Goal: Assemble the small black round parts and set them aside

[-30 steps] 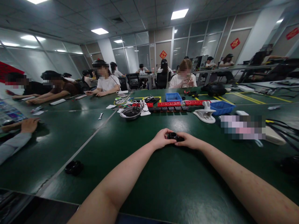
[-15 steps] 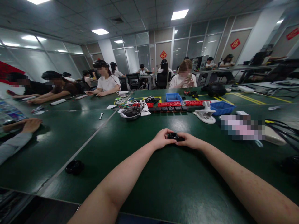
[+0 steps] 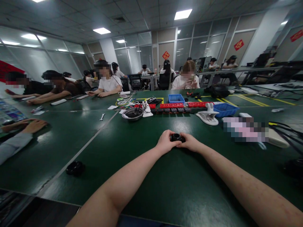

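Between my two hands, low over the green table (image 3: 151,176), is a small round black part (image 3: 176,136) with a ring-shaped opening facing up. My left hand (image 3: 167,142) grips it from the left, thumb along the near side. From the right, my right hand (image 3: 191,142) closes on the same part, its thumb close to the left one. My fingers hide much of its sides. Another round black part (image 3: 75,168), glossy and ring-like, lies alone on the table to the left of my left forearm.
Beyond my hands stand a metal bowl (image 3: 132,114), red and black socket strips (image 3: 171,106), blue bins (image 3: 224,109) and a white clamp base (image 3: 208,114). A small wrench (image 3: 102,117) lies left. A co-worker's hand (image 3: 35,126) rests at the left edge. Cables (image 3: 287,132) are at right.
Both my hands and the black part have shifted very slightly to the right, and the fingers have moved a little around it. At the left, the co-worker's hand has moved slightly right.
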Tool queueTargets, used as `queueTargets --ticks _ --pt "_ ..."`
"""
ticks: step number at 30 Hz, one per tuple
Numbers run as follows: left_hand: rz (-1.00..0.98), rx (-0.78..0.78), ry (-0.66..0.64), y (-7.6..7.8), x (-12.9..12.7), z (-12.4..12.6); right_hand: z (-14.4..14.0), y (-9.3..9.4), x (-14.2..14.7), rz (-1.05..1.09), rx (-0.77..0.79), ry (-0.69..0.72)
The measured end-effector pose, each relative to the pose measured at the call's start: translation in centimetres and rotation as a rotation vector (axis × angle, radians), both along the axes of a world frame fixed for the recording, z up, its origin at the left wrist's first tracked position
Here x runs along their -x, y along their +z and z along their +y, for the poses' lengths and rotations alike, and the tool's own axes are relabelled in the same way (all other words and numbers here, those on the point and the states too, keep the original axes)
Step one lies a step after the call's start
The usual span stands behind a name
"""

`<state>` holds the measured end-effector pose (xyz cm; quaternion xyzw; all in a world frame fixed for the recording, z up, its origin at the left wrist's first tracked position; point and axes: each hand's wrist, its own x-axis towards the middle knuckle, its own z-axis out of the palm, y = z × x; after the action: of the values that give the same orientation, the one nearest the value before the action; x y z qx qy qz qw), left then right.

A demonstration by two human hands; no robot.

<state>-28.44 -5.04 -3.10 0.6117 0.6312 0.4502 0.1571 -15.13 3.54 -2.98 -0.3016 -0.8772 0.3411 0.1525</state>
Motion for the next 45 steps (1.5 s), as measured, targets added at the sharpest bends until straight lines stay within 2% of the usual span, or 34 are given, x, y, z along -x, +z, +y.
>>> queueTargets --ticks 4,6,8,11,16,19,22,31,37,45 --pt "0.046 0.009 0.153 0.2 -0.7 -0.2 -1.0 -0.5 0.8 -0.081 -0.264 -0.161" --pt "0.059 0.013 0.165 0.3 -0.6 -0.3 -1.5 -0.5 1.0 -0.098 -0.373 -0.195" --pt "0.065 0.006 0.126 0.4 -0.3 -0.3 -1.8 -0.3 1.0 -0.101 -0.408 -0.182" --pt "0.054 0.000 0.021 0.6 0.4 -0.2 -1.4 0.1 0.5 -0.059 -0.332 -0.063" --pt "-0.002 0.029 -0.132 0.4 1.5 0.1 -0.2 1.1 -0.5 0.068 -0.015 0.237" --pt "-0.032 0.043 -0.177 0.3 1.7 0.2 0.0 1.5 -0.8 0.085 0.118 0.308" --pt "-0.036 0.047 -0.196 0.3 1.8 0.3 0.0 1.5 -0.8 0.093 0.144 0.307" --pt "0.023 0.040 -0.171 1.0 1.7 -0.2 0.0 1.1 -0.5 0.085 0.063 0.266" --pt "0.035 0.031 -0.177 0.8 1.8 -0.2 -0.2 1.2 -0.6 0.086 0.084 0.240" --pt "0.035 0.037 -0.178 0.8 1.7 0.0 0.0 1.1 -0.6 0.075 0.032 0.236"
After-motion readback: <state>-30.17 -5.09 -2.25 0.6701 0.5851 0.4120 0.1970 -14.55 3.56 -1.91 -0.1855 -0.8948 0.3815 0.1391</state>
